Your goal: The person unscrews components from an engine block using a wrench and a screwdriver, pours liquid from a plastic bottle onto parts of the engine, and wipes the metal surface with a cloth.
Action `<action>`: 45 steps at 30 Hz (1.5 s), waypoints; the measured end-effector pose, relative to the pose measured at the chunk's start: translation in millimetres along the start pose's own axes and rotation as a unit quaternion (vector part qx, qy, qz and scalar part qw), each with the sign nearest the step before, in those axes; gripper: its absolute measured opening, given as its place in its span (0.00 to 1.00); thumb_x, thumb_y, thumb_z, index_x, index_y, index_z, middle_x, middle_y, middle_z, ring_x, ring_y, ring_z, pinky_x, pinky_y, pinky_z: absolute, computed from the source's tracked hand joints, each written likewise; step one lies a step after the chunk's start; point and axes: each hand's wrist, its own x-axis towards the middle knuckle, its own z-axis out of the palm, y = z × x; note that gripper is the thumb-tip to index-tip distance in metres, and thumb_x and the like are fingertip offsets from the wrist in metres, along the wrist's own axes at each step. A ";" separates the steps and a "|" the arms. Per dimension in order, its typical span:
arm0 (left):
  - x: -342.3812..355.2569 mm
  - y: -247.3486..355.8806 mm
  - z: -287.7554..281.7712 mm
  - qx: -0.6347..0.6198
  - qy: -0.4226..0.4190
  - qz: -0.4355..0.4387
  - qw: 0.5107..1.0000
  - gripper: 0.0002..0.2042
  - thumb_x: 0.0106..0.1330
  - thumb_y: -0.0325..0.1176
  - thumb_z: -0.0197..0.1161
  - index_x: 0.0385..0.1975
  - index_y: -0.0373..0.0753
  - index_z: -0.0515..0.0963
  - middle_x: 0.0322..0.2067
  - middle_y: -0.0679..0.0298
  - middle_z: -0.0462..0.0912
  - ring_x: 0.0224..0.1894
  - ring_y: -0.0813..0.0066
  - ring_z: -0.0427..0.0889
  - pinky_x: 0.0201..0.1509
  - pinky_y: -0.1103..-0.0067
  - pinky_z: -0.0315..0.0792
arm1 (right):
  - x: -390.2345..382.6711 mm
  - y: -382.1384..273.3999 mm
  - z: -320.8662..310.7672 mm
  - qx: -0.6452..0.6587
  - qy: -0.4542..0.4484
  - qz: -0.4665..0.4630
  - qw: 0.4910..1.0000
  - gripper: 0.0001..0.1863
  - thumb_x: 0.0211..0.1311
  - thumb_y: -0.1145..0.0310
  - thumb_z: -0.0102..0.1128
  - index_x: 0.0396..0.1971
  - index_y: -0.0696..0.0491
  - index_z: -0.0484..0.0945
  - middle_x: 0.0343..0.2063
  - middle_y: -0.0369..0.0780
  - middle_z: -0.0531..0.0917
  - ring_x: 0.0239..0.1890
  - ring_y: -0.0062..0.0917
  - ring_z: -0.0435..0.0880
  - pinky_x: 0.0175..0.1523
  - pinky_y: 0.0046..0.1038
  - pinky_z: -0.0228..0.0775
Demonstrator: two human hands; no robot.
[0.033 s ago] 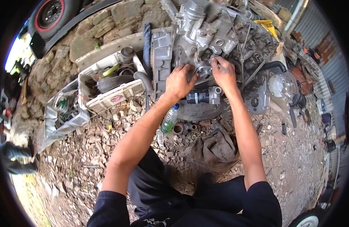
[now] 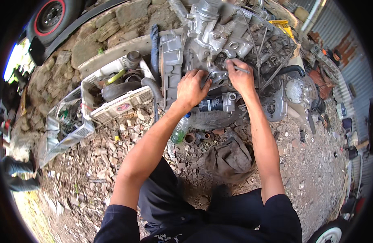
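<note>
As the left hand [image 2: 191,86] presumably braces against the engine [image 2: 218,35], its grip is indiscernible. The right hand [image 2: 240,79] pinches a grey rod [image 2: 242,69] over it.

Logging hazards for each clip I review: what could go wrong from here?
The slim grey piece in the right grip might slip and fall among the crevices of the engine. The left grip, bare against its metal, could get scraped. The plastic bottle close by could be knocked.
</note>
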 end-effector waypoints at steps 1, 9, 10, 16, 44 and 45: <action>1.2 -5.3 5.0 0.002 0.016 0.023 1.000 0.16 0.61 0.41 0.67 0.46 0.43 0.80 0.51 0.60 0.80 0.53 0.57 0.77 0.58 0.66 0.70 | 4.6 -4.7 -0.8 -0.001 -0.004 -0.013 1.000 0.08 0.65 0.72 0.57 0.33 0.61 0.81 0.30 0.52 0.84 0.35 0.48 0.85 0.40 0.42 0.76; 4.2 -5.4 29.9 -0.023 0.084 0.057 0.995 0.17 0.58 0.36 0.68 0.47 0.43 0.80 0.60 0.59 0.72 0.61 0.52 0.67 0.66 0.59 0.58 | -16.1 -12.2 2.7 -0.065 -0.110 0.012 0.992 0.09 0.64 0.71 0.59 0.38 0.60 0.84 0.36 0.50 0.86 0.40 0.44 0.86 0.45 0.37 0.78; 6.5 -4.8 31.4 -0.035 0.088 0.057 0.994 0.17 0.58 0.36 0.68 0.47 0.42 0.80 0.60 0.59 0.72 0.61 0.52 0.67 0.66 0.59 0.58 | -9.4 -11.5 -1.1 -0.046 -0.127 0.065 0.989 0.10 0.65 0.71 0.58 0.39 0.61 0.84 0.36 0.50 0.86 0.41 0.44 0.86 0.47 0.36 0.78; 9.2 -10.2 36.2 -0.096 0.092 0.044 0.990 0.18 0.56 0.33 0.70 0.48 0.43 0.79 0.61 0.60 0.71 0.62 0.53 0.66 0.65 0.60 0.59 | 3.7 -18.8 -2.5 -0.048 -0.130 0.149 0.979 0.12 0.66 0.67 0.58 0.40 0.59 0.84 0.36 0.49 0.87 0.42 0.40 0.87 0.48 0.34 0.78; 9.5 -9.3 15.9 -0.076 -0.035 0.009 0.996 0.14 0.62 0.39 0.67 0.48 0.51 0.82 0.59 0.66 0.75 0.60 0.61 0.75 0.63 0.60 0.61 | -2.8 -9.5 5.8 -0.021 -0.085 0.114 0.990 0.11 0.64 0.66 0.60 0.35 0.59 0.85 0.34 0.49 0.86 0.41 0.44 0.86 0.46 0.35 0.77; 10.0 -9.1 16.3 -0.077 -0.039 0.006 0.996 0.14 0.63 0.40 0.67 0.48 0.52 0.82 0.59 0.67 0.75 0.59 0.62 0.76 0.63 0.60 0.61 | 3.2 -5.1 -2.5 -0.033 -0.072 0.215 0.973 0.11 0.63 0.66 0.62 0.36 0.58 0.85 0.35 0.48 0.86 0.41 0.42 0.87 0.45 0.34 0.77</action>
